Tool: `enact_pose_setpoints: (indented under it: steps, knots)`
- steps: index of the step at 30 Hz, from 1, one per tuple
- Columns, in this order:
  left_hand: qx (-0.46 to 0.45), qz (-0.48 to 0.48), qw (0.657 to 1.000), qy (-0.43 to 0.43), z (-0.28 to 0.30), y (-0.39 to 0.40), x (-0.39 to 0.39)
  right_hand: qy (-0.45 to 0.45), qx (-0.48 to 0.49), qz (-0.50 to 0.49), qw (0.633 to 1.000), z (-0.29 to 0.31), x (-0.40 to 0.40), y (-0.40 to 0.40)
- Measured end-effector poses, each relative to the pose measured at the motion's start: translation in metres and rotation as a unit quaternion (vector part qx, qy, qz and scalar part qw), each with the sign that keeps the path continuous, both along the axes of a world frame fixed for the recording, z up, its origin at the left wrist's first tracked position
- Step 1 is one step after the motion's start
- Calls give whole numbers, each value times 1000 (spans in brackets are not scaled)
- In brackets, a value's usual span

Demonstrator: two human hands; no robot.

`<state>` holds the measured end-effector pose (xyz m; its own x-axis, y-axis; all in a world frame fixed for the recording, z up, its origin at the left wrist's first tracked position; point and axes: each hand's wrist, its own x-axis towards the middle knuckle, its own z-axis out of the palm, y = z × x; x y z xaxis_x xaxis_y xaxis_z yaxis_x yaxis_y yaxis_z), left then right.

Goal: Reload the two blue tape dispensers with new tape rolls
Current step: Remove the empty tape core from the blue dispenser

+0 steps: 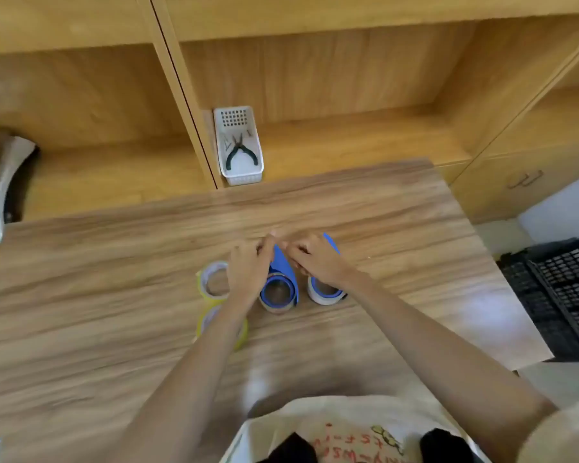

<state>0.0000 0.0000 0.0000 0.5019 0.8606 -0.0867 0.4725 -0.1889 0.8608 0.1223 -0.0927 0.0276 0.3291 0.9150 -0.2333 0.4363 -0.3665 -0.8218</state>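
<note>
Mid-surface (114, 279): blue dispenser (279, 279) holds a roll. Left hand (248, 272) and right hand (315, 260) fingers pinched at its far tip; grasped item unclear. Second dispenser (325, 289) half hidden by right wrist. Two yellow rolls (211, 282) left, partly covered.

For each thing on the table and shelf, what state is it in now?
Left hand: pinching at the near dispenser's tip.
Right hand: pinching there too.
Near blue dispenser: upright, roll inside.
Far blue dispenser: upright, roll inside.
Yellow tape rolls: flat, untouched.
Pliers: lying in white basket.

shirt (348, 429) — red lettering, blurred, nothing readable
</note>
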Motion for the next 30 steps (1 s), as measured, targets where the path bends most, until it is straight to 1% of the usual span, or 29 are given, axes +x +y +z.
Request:
enact_pose_setpoints:
  steps: [5,8,13,18,22,30]
  knots:
    - [-53,6,995,87,-27,-9,-17,48,-63,-21,997,-34,-12,-13]
    - [-31,-14,993,114,-38,-16,-27,37,-95,-27,994,-51,-18,-19]
    - [43,-114,982,143,-66,-27,-45,-13,-151,-23,988,-79,-31,-26]
    - [43,-155,966,205,-81,-32,-50,-58,-130,-23,990,-83,-36,-25]
    - [58,-186,947,256,-83,-38,-44,-116,-113,-27,986,-84,-35,-24]
    - [91,-180,939,280,-84,-39,-45,-131,-97,-41,986,-87,-24,-29]
